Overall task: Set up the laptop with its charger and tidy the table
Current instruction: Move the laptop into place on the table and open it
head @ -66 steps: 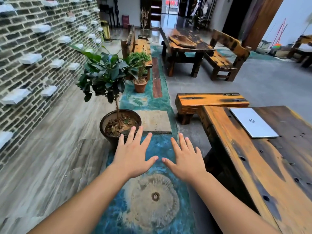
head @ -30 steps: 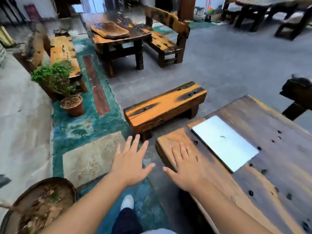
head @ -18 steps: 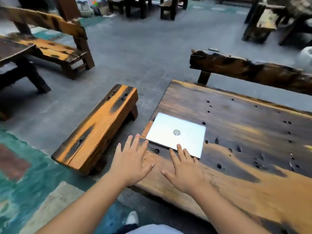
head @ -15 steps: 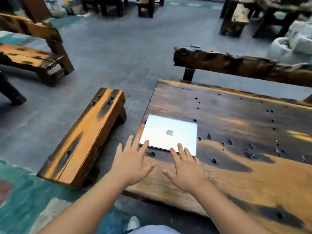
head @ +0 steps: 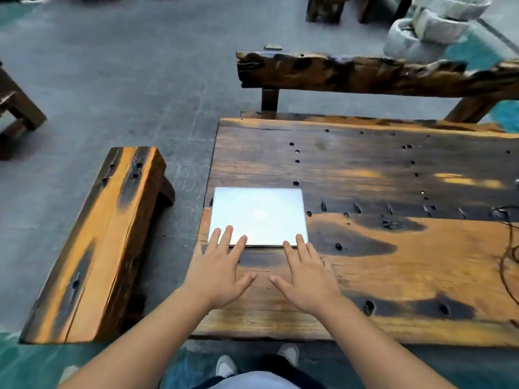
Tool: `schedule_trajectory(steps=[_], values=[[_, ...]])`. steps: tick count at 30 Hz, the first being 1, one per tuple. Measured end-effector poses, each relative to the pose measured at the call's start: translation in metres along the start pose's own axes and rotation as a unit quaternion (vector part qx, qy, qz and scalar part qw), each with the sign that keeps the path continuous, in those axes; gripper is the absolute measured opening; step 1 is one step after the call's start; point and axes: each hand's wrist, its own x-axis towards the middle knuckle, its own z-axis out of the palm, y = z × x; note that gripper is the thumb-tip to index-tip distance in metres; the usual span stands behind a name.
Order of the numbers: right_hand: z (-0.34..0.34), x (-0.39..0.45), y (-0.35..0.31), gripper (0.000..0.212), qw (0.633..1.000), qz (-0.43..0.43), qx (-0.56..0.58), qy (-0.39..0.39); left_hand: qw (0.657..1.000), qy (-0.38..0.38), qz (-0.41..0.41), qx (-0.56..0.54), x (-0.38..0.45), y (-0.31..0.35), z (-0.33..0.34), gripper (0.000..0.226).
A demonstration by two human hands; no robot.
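Note:
A closed silver laptop [head: 258,214] lies flat near the left end of a dark and orange wooden table [head: 393,265]. My left hand [head: 217,272] is spread flat with straight fingers, its fingertips over the laptop's near left corner. My right hand [head: 304,272] is spread the same way, its fingertips at the laptop's near right corner. Neither hand holds anything. A thin dark cable [head: 508,248] loops on the table at the far right edge of the view; its ends are cut off by the frame.
A low wooden bench [head: 98,242] stands to the left of the table, close to its end. A long dark bench [head: 365,74] runs behind the table. Grey stone pieces [head: 429,26] are stacked at the back right. My feet are under the table's near edge.
The view has swung from the potted plants round to the table. I now stand square to it, and both spread hands have come forward until their fingertips reach the laptop's near edge.

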Motion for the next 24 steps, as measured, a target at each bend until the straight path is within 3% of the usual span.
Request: schedule_trajectory(steps=[13, 24], values=[[0.003, 0.055, 0.026, 0.090, 0.999, -0.025, 0.018, -0.043, 0.998, -0.027, -0.053, -0.024, 0.036, 0.006, 0.013, 0.088], [-0.011, 0.123, 0.034, 0.089, 0.997, 0.031, 0.016, -0.073, 0.998, -0.049, -0.025, -0.025, 0.111, -0.015, 0.009, 0.087]])
